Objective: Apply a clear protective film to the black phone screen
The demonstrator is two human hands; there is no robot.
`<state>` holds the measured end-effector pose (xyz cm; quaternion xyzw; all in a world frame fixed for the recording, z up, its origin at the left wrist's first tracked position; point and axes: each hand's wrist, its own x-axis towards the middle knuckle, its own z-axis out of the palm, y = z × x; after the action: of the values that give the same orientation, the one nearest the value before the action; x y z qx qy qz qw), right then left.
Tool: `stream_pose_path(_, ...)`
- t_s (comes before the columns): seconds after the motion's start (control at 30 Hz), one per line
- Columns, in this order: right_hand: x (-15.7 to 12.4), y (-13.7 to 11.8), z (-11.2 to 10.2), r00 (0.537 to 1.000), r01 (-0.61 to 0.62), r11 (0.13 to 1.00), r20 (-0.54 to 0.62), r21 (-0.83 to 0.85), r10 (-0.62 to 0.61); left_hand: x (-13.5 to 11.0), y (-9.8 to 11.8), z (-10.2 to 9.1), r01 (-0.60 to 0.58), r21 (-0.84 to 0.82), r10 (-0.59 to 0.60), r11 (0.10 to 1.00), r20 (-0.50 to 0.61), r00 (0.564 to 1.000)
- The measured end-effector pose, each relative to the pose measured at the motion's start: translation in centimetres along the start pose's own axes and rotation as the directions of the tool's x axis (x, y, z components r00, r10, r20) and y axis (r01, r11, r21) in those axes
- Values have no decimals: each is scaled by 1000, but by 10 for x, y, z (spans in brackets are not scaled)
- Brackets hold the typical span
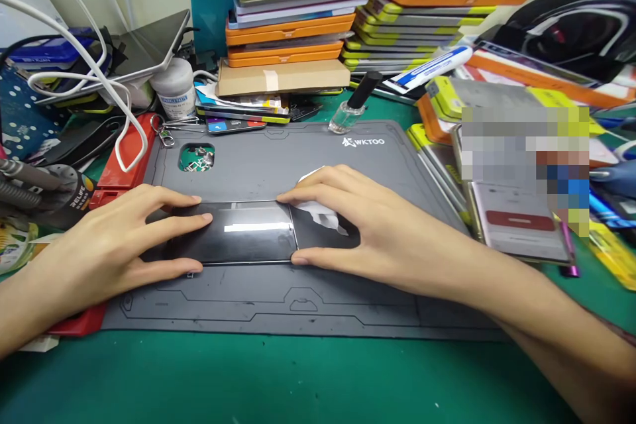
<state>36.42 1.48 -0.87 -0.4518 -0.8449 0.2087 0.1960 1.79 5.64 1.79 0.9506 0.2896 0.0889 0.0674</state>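
A smartphone point(243, 238) lies flat on the grey work mat point(199, 311), its glossy dark screen facing up and reflecting a bright strip of light. My left hand point(116, 235) grips its left part, with the thumb along the near edge, one finger at the far edge and another resting on the glass. At the right end, my right hand point(362, 218) spans the phone, fingertips on the far corner and thumb on the near corner. Beneath the right palm sits a crumpled white tissue point(322, 217), partly hidden by the fingers.
Behind the mat stand a small glass bottle point(346, 116) with black cap, a white paste jar point(173, 89) and stacked orange boxes point(285, 53). Small metal parts point(201, 160) lie in a mat cutout. A lit phone point(519, 222) leans at right; a white cable point(106, 73) loops at left.
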Motion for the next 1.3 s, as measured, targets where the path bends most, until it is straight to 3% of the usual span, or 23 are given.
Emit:
stream_pose_path(0.6, -2, 1, 0, 994, 110, 986, 2, -126, -110, -3, -4, 3, 32, -25, -31, 999, 36, 999)
stream_pose_path(0.8, -6, -4, 1, 979, 202, 939, 20, -280, -204, -2, -4, 2, 30, -28, -28, 999, 49, 998)
stream_pose_path(1.3, -6, -15, -2, 938, 321, 832, 29, -453, -346, -1, -4, 4, 37, -31, -35, 999, 50, 998)
